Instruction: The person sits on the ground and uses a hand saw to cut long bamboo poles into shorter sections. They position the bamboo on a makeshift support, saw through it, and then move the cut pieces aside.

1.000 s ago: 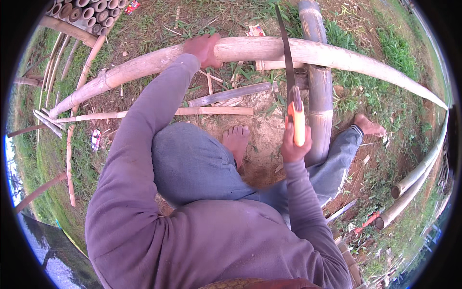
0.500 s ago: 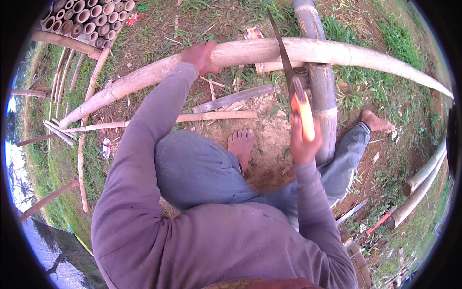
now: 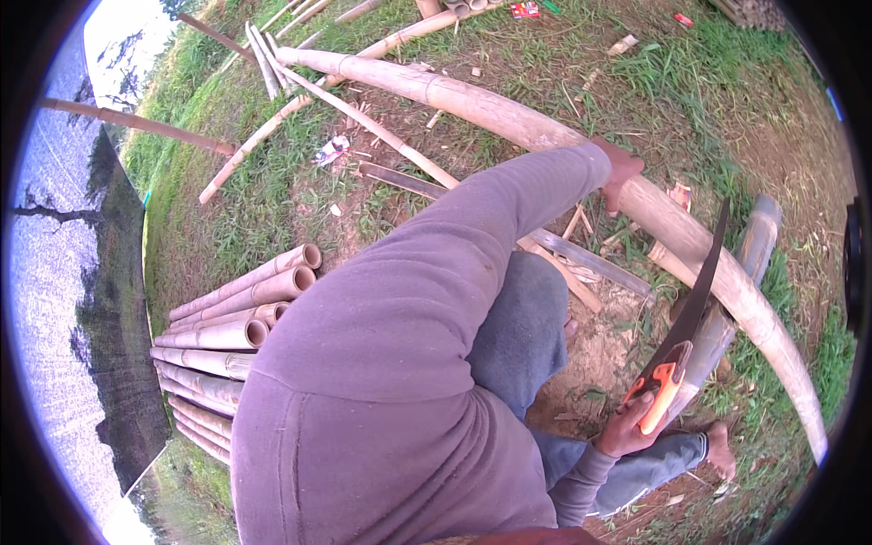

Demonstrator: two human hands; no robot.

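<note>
My left hand (image 3: 621,173) is wrapped over a long, pale bamboo pole (image 3: 463,100), which runs from the upper left to the lower right. In my right hand (image 3: 627,427) is a handsaw (image 3: 698,304) with a dark blade and an orange and black handle, the fingers closed round the grip. The blade slants up across the pole, to the right of my left hand; whether its teeth are in the bamboo I cannot tell. Under the pole, near the blade, lies a thicker grey bamboo piece (image 3: 761,238).
Several cut bamboo poles (image 3: 241,334) lie stacked at the left, open ends toward me. Split bamboo strips (image 3: 590,263) and a thin pole (image 3: 372,127) lie on the ground by my knee. My bare foot (image 3: 720,451) rests at the lower right. Litter (image 3: 332,150) lies in the grass.
My view has swung to the left, so the scene sits farther right and the stacked poles have come into sight. My left hand still holds the pole, and my right hand the saw.
</note>
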